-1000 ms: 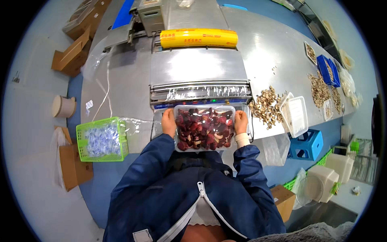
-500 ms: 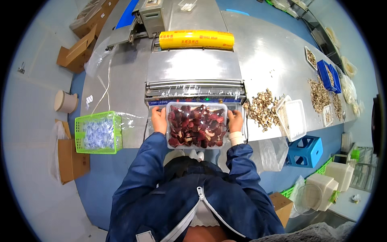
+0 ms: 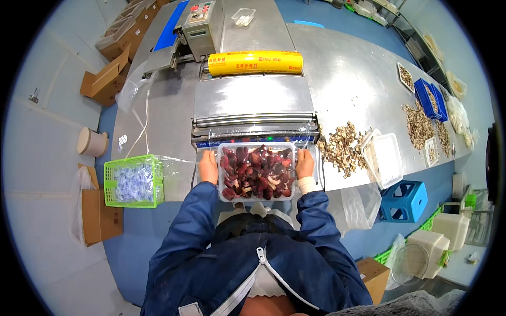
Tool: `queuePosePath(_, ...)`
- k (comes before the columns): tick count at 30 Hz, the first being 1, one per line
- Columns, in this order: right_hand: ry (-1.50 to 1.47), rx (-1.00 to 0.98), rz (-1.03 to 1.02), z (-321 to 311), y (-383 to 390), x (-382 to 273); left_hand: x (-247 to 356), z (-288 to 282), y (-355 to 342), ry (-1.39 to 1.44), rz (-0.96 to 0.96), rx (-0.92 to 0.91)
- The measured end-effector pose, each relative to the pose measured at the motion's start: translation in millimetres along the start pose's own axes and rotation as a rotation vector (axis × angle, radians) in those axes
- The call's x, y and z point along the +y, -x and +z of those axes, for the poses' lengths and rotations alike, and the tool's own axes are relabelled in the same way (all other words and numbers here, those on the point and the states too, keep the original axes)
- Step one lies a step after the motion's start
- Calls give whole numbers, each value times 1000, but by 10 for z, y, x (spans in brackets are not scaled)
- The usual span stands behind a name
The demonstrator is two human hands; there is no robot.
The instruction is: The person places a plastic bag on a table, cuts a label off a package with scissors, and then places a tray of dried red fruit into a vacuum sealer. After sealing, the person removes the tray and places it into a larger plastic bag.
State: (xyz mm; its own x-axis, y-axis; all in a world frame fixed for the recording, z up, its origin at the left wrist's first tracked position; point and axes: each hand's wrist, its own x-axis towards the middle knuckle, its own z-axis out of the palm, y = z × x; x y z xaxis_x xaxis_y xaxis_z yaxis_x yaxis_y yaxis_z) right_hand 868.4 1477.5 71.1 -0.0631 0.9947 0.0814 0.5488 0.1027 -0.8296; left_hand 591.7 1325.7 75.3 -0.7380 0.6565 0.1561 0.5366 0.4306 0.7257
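A clear plastic tray (image 3: 228, 198) full of dark red, sliced mushroom-like pieces (image 3: 258, 174) is held level at the table's front edge, before a film-wrapping machine (image 3: 253, 97). My left hand (image 3: 208, 168) grips its left side and my right hand (image 3: 304, 164) its right side, a pale band at that wrist. Shiny cling film (image 3: 263, 131) spans the machine's front rollers and reaches toward the tray; glare on the contents suggests film over them too. The tray's underside and some fingertips are hidden. Behind, a yellow film roll (image 3: 255, 62) lies across the machine.
Left stands a green basket (image 3: 159, 181) of clear, bluish packets. Dried slices (image 3: 345, 150) lie heaped on the right, beside stacked white trays (image 3: 387, 158). A blue stool (image 3: 404, 201) and a plastic bag (image 3: 360, 205) are near the right edge. A metal machine (image 3: 199, 31) stands behind.
The whole view has shifted slightly downward. Both hands still hold the tray, in nearly the same place before the machine; the fingers now lie more along its sides.
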Motion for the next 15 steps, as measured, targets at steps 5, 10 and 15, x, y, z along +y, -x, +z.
queuePosePath(5, -11, 0, -64, 34, -11, 115, -88, -7, 0, -104, -14, -85)
queuePosePath(10, 68, -15, -45, -43, 61, 142, 97, -128, 22, -307, -11, -191)
queuePosePath(15, 127, -89, -64, -208, 333, 242, -56, -275, 291, -371, 90, -221)
